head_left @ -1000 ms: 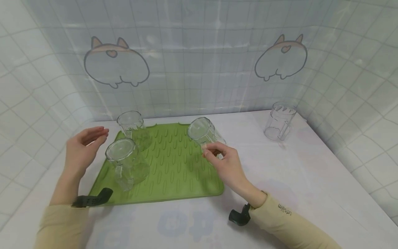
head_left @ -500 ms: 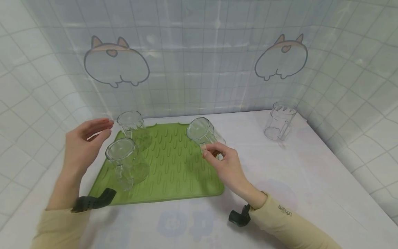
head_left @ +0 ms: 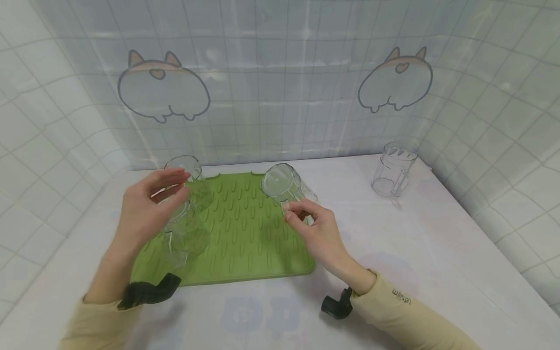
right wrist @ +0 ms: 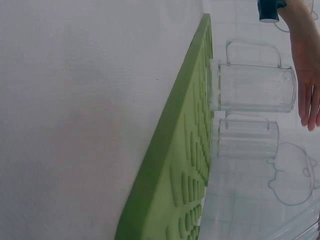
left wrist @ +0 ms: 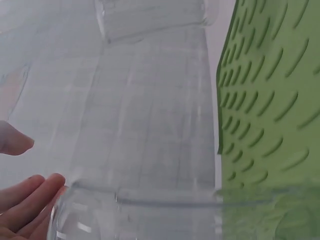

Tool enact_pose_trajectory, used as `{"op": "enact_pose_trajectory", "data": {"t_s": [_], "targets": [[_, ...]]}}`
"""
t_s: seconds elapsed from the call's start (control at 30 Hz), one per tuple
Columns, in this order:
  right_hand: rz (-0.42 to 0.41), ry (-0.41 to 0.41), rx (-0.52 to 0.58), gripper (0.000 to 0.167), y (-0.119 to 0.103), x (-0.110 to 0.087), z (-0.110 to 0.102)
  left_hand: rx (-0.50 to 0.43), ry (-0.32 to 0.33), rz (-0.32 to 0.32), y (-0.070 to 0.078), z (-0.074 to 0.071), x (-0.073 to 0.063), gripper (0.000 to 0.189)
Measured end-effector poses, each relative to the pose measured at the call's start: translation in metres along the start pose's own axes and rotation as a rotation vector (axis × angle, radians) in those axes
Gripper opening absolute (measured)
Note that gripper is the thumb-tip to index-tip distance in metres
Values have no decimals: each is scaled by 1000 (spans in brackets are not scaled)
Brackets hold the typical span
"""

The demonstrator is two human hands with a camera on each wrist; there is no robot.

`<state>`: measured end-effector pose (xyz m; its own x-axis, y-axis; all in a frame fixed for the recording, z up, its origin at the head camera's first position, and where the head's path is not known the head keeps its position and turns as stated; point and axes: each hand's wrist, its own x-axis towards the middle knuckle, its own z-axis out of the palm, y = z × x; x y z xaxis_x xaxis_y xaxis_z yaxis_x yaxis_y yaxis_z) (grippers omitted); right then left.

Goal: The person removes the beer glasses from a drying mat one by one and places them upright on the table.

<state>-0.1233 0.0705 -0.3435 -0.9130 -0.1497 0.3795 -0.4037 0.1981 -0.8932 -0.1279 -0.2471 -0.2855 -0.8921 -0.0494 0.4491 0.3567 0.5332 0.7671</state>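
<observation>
My right hand [head_left: 319, 231] pinches the handle of a clear glass mug [head_left: 280, 181], tilted at the right side of the green ribbed mat [head_left: 245, 238]. Whether that mug touches the mat cannot be told. My left hand [head_left: 148, 209] is raised at the mat's left side, fingers loosely extended, holding nothing. In the head view it partly covers two more glass mugs, a near one [head_left: 177, 243] and a far one [head_left: 202, 189]. The right wrist view shows the near mug [right wrist: 255, 87] and far mug [right wrist: 247, 138] standing on the mat, with the left hand [right wrist: 306, 85] above them.
Another clear glass mug [head_left: 391, 175] stands on the white table [head_left: 393, 233] at the back right, off the mat. Tile-patterned walls [head_left: 280, 97] enclose the back and both sides, with cartoon animal drawings on the back one.
My left hand has moved right, from beside the two left mugs to in front of them in the head view. The right hand and its mug have barely shifted, slightly to the left.
</observation>
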Motion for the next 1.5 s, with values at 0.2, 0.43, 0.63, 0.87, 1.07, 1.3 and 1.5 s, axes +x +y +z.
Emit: {"op": "enact_pose_trajectory", "data": {"t_s": [0.2, 0.43, 0.63, 0.87, 1.07, 1.3, 1.5], "targets": [[-11, 3, 1, 14, -1, -1, 0, 15, -70, -8, 6, 13, -5, 39], [-57, -11, -14, 15, -3, -4, 0, 46, -176, 18, 15, 29, -15, 47], [-94, -25, -14, 14, -6, -7, 1, 68, -250, 12, 21, 46, -21, 49], [-114, -40, -9, 15, -6, -10, 4, 19, -295, 3, 19, 62, -24, 52], [-159, -57, 0, 14, -7, -11, 5, -23, -323, -2, 17, 72, -24, 55], [-193, -90, 6, 12, -7, -13, 9, -52, -376, -45, 16, 76, -23, 65], [-254, -113, 1, 11, -6, -13, 14, -36, -385, -74, 17, 77, -22, 72]]}}
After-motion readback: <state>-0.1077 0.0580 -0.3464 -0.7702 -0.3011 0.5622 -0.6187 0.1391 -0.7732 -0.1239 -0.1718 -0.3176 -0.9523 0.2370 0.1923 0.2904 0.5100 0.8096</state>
